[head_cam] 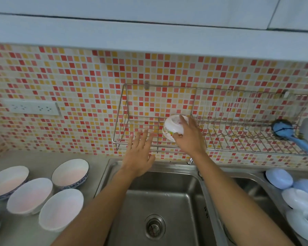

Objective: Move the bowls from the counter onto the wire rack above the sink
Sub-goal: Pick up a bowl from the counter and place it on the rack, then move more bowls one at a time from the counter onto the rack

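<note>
A small white bowl with a colourful printed band sits upside down on the floor of the wire rack, in its left section. My right hand grips this bowl from the right side. My left hand hovers flat with fingers spread just in front of the rack's left part, holding nothing. On the counter at the lower left stand several white bowls, among them one with a blue patterned rim and a plain one.
A steel double sink lies under the rack, with a tap behind it. Blue and white dishes are piled at the right. A blue brush lies in the rack's right end. A wall socket is at the left.
</note>
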The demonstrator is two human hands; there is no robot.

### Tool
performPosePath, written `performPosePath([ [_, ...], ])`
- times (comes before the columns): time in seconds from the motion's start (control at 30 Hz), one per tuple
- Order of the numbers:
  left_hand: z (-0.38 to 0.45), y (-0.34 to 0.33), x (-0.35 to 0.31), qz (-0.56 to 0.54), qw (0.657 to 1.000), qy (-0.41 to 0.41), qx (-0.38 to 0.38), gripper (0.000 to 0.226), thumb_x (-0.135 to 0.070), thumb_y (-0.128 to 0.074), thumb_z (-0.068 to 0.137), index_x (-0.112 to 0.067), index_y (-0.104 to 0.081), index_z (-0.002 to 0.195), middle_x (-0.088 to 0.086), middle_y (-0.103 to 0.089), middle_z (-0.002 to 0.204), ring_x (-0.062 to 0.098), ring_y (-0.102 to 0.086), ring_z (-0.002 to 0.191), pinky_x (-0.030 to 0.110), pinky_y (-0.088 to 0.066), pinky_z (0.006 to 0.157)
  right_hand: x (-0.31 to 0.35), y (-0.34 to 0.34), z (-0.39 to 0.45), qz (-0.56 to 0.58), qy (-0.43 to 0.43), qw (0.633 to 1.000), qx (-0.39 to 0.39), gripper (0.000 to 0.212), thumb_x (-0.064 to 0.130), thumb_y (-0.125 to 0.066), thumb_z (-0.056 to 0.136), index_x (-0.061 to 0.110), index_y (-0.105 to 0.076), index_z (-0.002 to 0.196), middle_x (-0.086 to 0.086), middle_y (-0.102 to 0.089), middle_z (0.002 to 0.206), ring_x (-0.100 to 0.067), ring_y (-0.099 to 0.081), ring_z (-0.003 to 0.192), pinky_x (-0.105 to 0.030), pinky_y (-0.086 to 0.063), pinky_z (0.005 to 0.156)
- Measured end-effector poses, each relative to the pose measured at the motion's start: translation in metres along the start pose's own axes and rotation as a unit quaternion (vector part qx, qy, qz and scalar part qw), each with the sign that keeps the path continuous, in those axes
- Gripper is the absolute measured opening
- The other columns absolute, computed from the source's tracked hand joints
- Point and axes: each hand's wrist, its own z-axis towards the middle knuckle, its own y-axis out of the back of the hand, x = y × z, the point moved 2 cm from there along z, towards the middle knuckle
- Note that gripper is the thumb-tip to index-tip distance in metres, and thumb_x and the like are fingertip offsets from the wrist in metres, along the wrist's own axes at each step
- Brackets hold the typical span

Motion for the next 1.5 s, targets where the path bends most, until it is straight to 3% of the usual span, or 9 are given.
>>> performPosePath([
  [0.3,-0.111,-0.004,0.057,-0.133,0.984,0.104,-0.051,0.066,-0.046,-0.029,0.098,-0.029,0.009,0.149,-0.007,0.018,0.157,0.011,0.023,0.142,0.036,0.015,0.115,0.051,-0.017,-0.06,0.189,0.128,0.963,-0.14,0.057,0.041,-0.05,0.086,0.013,-0.052,0.137,-0.012,-0.04,0.152,-0.029,-0.032,0.142,-0.058,-0.036,0.11],
  [0.43,-0.163,-0.014,0.116,-0.15,0.964,0.219,-0.017,0.069,-0.062,-0.02,0.092,-0.034,0.007,0.148,-0.012,0.023,0.154,0.012,0.025,0.141,0.038,0.015,0.115,0.121,-0.053,-0.112,0.254,0.231,0.932,-0.117,0.047,0.028,-0.056,0.086,0.01,-0.058,0.129,-0.011,-0.049,0.14,-0.025,-0.042,0.134,-0.046,-0.039,0.11],
  [0.57,-0.202,-0.032,0.176,-0.168,0.942,0.292,0.007,0.062,-0.041,-0.036,0.097,-0.019,-0.011,0.15,0.005,0.0,0.159,0.022,0.001,0.147,0.038,-0.002,0.118,0.18,-0.111,-0.154,0.257,0.267,0.929,-0.008,0.042,0.03,-0.056,0.086,0.012,-0.063,0.123,-0.01,-0.055,0.132,-0.023,-0.05,0.124,-0.034,-0.038,0.109],
  [0.77,-0.245,-0.064,0.221,-0.255,0.894,0.367,0.024,0.056,-0.029,-0.038,0.096,-0.007,-0.024,0.146,0.013,-0.023,0.154,0.027,-0.019,0.143,0.036,-0.018,0.115,0.224,-0.209,-0.186,0.213,0.132,0.932,0.26,0.061,0.036,-0.062,0.089,0.017,-0.042,0.143,-0.007,-0.037,0.152,-0.024,-0.033,0.14,-0.033,-0.028,0.113],
  [0.93,-0.264,-0.087,0.237,-0.292,0.867,0.403,0.015,0.054,-0.015,-0.046,0.093,-0.006,-0.027,0.143,0.016,-0.034,0.146,0.034,-0.034,0.133,0.041,-0.03,0.109,0.242,-0.251,-0.206,0.258,-0.047,0.895,0.36,0.072,0.036,-0.063,0.091,0.014,-0.029,0.151,-0.005,-0.038,0.153,-0.025,-0.036,0.14,-0.034,-0.03,0.112],
  [1.07,-0.27,-0.099,0.238,-0.344,0.841,0.417,0.01,0.058,-0.016,-0.047,0.094,-0.006,-0.021,0.145,0.015,-0.032,0.148,0.033,-0.038,0.132,0.04,-0.034,0.107,0.255,-0.269,-0.218,0.288,-0.128,0.873,0.373,0.06,0.028,-0.059,0.092,0.019,-0.037,0.147,-0.006,-0.056,0.139,-0.026,-0.055,0.122,-0.035,-0.044,0.103],
  [1.27,-0.266,-0.101,0.242,-0.426,0.803,0.417,-0.006,0.059,-0.016,-0.047,0.087,-0.004,-0.028,0.142,0.017,-0.038,0.144,0.031,-0.04,0.13,0.036,-0.035,0.104,0.26,-0.271,-0.223,0.346,-0.203,0.847,0.349,0.06,0.009,-0.051,0.088,0.024,-0.039,0.145,-0.005,-0.055,0.137,-0.027,-0.052,0.122,-0.042,-0.047,0.102],
  [1.4,-0.258,-0.096,0.235,-0.445,0.817,0.367,-0.02,0.06,-0.021,-0.039,0.075,-0.005,-0.04,0.133,0.014,-0.048,0.134,0.025,-0.048,0.118,0.035,-0.039,0.1,0.246,-0.262,-0.227,0.417,-0.229,0.824,0.309,0.066,0.014,-0.05,0.078,0.033,-0.04,0.141,0.001,-0.054,0.134,-0.026,-0.051,0.123,-0.053,-0.052,0.095],
  [1.5,-0.244,-0.086,0.22,-0.456,0.831,0.315,-0.039,0.055,-0.019,-0.037,0.076,-0.003,-0.046,0.128,0.015,-0.054,0.126,0.02,-0.049,0.111,0.032,-0.041,0.094,0.231,-0.241,-0.228,0.494,-0.287,0.774,0.273,0.063,0.008,-0.054,0.085,0.032,-0.039,0.141,0.004,-0.05,0.13,-0.022,-0.05,0.119,-0.044,-0.057,0.085],
])
